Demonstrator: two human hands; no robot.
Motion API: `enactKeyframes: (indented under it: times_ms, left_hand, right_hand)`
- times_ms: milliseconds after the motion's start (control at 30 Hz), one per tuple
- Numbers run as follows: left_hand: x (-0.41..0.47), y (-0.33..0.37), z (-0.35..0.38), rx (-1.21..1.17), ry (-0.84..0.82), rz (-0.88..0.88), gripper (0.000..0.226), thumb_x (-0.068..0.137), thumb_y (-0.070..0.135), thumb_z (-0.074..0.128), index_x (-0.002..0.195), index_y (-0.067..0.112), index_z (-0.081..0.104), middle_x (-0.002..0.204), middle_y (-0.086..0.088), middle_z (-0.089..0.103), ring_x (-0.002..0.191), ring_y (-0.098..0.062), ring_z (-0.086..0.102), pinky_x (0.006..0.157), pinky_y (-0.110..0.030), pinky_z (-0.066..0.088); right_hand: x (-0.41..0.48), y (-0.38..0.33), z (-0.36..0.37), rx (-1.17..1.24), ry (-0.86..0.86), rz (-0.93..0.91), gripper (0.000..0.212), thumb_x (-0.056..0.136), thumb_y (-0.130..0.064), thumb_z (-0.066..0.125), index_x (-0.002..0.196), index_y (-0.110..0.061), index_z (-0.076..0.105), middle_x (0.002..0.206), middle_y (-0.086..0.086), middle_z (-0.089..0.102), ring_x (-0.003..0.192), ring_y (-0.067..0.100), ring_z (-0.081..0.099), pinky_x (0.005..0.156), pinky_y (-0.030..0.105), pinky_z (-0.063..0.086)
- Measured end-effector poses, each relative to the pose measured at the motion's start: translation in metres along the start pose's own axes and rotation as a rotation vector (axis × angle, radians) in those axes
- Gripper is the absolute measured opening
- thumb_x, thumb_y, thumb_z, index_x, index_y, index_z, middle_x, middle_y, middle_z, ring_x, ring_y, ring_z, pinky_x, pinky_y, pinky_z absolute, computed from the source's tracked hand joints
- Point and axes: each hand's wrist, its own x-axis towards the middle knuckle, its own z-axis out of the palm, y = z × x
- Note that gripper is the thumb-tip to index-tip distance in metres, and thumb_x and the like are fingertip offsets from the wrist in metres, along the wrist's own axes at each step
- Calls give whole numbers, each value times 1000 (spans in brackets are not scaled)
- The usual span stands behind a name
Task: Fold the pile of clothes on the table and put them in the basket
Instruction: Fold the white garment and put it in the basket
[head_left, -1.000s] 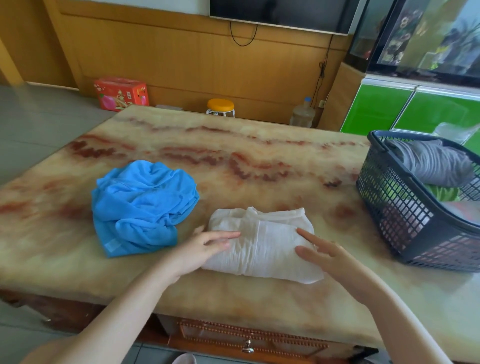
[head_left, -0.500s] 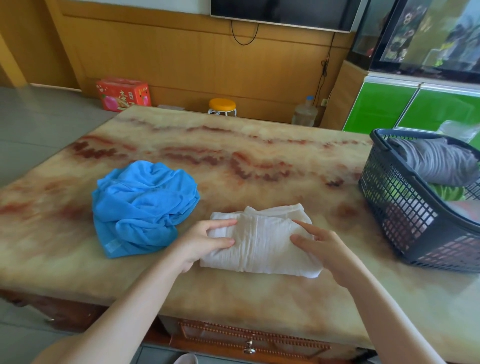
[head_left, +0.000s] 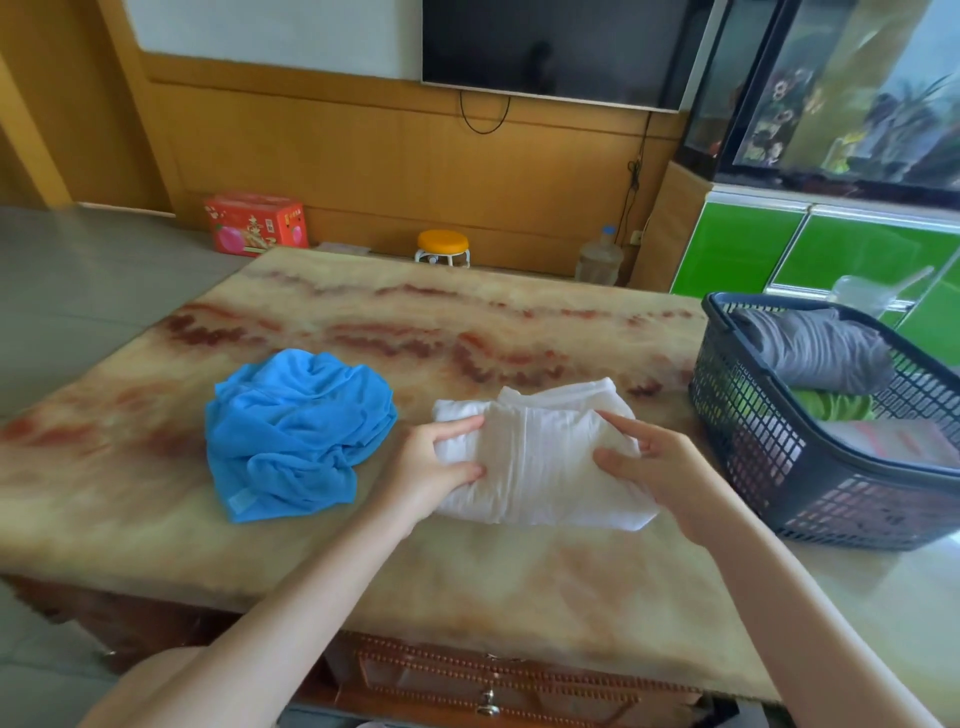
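Observation:
A folded white garment (head_left: 540, 457) lies on the marble table (head_left: 467, 566) in front of me. My left hand (head_left: 428, 470) grips its left end, thumb on top and fingers curled round the edge. My right hand (head_left: 652, 467) grips its right end the same way. A crumpled blue garment (head_left: 296, 426) sits on the table to the left, untouched. At the table's right edge stands a dark plastic basket (head_left: 779, 467). It holds a folded grey garment (head_left: 815, 351) on top of green and pale pieces.
Past the table's far edge are a red box (head_left: 257, 223), a small yellow stool (head_left: 442, 248) and a water bottle (head_left: 598, 260) on the floor. Green cabinets (head_left: 810, 249) with a fish tank stand behind the basket. A drawer (head_left: 488, 691) sits under the near table edge.
Both hands went from resting flat beside the white garment to closing on its two ends. The camera view lifted slightly.

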Motion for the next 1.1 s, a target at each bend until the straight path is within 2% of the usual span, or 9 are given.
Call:
enactKeyframes:
  times_ms: [100, 200, 333, 500, 600, 733, 900, 1033, 1100]
  left_hand:
    - [1, 21, 2, -4, 42, 61, 53, 75, 8, 74, 121, 32, 62, 127, 10, 57, 116, 1, 45, 84, -10, 31]
    - [3, 41, 10, -26, 60, 106, 53, 75, 7, 74, 121, 29, 62, 127, 10, 57, 114, 3, 45, 84, -5, 30]
    - [7, 66, 29, -12, 68, 148, 53, 73, 5, 75, 120, 27, 63, 122, 10, 60, 107, 6, 45, 71, 9, 29]
    - [19, 107, 69, -46, 12, 202, 54, 74, 6, 75, 124, 23, 61, 125, 9, 59, 108, 6, 43, 86, -4, 29]
    - [36, 139, 104, -50, 4, 264, 55, 73, 8, 77, 125, 21, 62, 112, 10, 60, 101, 2, 45, 71, 1, 31]
    - [66, 175, 166, -35, -33, 289, 59, 72, 12, 78, 127, 20, 59, 130, -5, 55, 109, -5, 45, 76, -1, 26]
    - [99, 197, 248, 80, -83, 240, 59, 77, 17, 76, 131, 24, 54, 137, -12, 43, 125, -24, 39, 95, -22, 33]
    - [124, 200, 295, 137, -72, 140, 54, 83, 13, 70, 133, 21, 53, 137, -10, 31, 116, -24, 48, 99, -24, 36]
    - [135, 195, 312, 186, -65, 126, 46, 88, 13, 64, 133, 18, 53, 139, -12, 29, 119, -26, 46, 102, -26, 34]
  right_hand:
    - [-3, -21, -19, -19, 2, -50, 48, 79, -16, 75, 121, -34, 63, 109, 15, 62, 95, 27, 64, 87, 34, 52]
    - [-6, -33, -40, -33, 4, -82, 46, 77, -17, 76, 117, -38, 65, 115, 22, 61, 98, 33, 65, 92, 42, 51]
    - [-8, -39, -73, -73, 50, -98, 43, 76, -22, 77, 109, -47, 66, 119, 20, 60, 104, 35, 62, 96, 49, 48]
    - [-12, -56, -133, -133, 100, -81, 43, 70, -27, 80, 104, -49, 67, 125, 9, 57, 102, 30, 63, 96, 48, 49]
    - [-9, -70, -181, -226, 154, -93, 43, 78, -19, 74, 107, -50, 65, 127, 6, 54, 102, 31, 62, 95, 49, 49]
    - [-2, -77, -242, -303, 190, -65, 47, 80, -12, 70, 117, -40, 60, 129, 8, 50, 98, 30, 61, 95, 39, 47]
    - [22, -51, -298, -399, 302, 56, 49, 83, -6, 66, 128, -21, 57, 124, 17, 59, 85, 29, 62, 68, 19, 55]
    - [52, -25, -315, -573, 403, 138, 51, 85, -12, 66, 133, -20, 52, 130, 16, 55, 105, 34, 59, 88, 33, 49]
    - [64, -10, -319, -635, 406, 118, 49, 86, -18, 67, 132, -20, 53, 128, 15, 58, 102, 31, 59, 83, 29, 47]
